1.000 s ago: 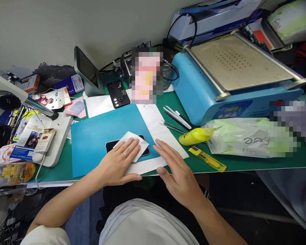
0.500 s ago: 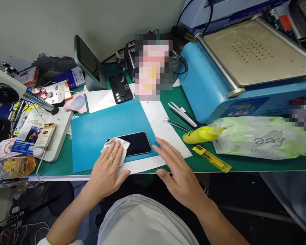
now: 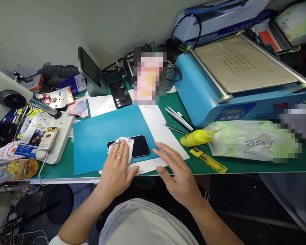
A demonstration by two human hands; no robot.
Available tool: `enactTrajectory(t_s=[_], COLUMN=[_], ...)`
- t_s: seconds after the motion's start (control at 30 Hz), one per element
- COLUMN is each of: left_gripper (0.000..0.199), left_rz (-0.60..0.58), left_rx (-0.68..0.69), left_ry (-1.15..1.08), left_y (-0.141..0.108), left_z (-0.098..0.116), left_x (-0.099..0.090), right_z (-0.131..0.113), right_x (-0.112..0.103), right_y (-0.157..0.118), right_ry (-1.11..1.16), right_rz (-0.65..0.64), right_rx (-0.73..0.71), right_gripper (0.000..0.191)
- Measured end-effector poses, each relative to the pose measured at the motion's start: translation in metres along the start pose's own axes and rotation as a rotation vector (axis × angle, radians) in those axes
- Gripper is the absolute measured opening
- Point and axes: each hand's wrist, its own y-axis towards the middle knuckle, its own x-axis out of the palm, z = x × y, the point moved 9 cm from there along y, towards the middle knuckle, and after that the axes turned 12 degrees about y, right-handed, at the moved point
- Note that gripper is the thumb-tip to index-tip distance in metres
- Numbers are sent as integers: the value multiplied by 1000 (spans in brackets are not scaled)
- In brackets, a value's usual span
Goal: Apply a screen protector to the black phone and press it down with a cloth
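My left hand (image 3: 118,168) lies flat over a white tissue (image 3: 130,142), pressing it onto the left part of a smartphone (image 3: 142,146). Its fingers are stretched out close together and the thumb stands apart. The phone rests with its dark screen up on a blue mat (image 3: 91,139); the tissue and fingers hide its left side. Just off the phone's right end, my right hand (image 3: 177,175) hovers with fingers apart and nothing in it.
Right of the mat lie tweezers (image 3: 177,128), a yellow bottle (image 3: 197,137), a yellow blade case (image 3: 208,161) and a wipes pack (image 3: 242,141). A blue heating plate machine (image 3: 193,92) stands behind them. At left is a microscope stand (image 3: 63,136); a black phone case (image 3: 120,94) lies behind the mat.
My left hand and the tissue have slid a little to the right across the phone's screen. The right hand keeps nearly the same place. The camera view has shifted slightly.
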Motion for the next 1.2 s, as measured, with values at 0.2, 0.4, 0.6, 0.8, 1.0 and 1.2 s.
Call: enactTrajectory(t_s=[0.2, 0.4, 0.6, 0.8, 1.0, 1.2], left_gripper=[72, 73, 78, 79, 76, 75], left_rz=[-15, -14, -6, -34, -38, -78], left_rx=[-63, -34, -34, -22, 0, -9], left_ry=[-40, -81, -124, -80, -20, -17], left_y=[-5, 0, 7, -28, -37, -40], left_z=[2, 3, 11, 15, 15, 13], left_x=[2, -1, -2, -5, -8, -9], right_z=[-3, -5, -6, -7, -8, -2], right_x=[-2, 2, 8, 13, 11, -3], right_y=[-2, 0, -2, -2, -3, -1], right_ry=[-2, -40, -114, -244, -246, -71], right_rz=[20, 15, -31, 10, 25, 52], right_rx=[-12, -28, -56, -70, -70, 52], right_gripper=[45, 45, 51, 65, 70, 58])
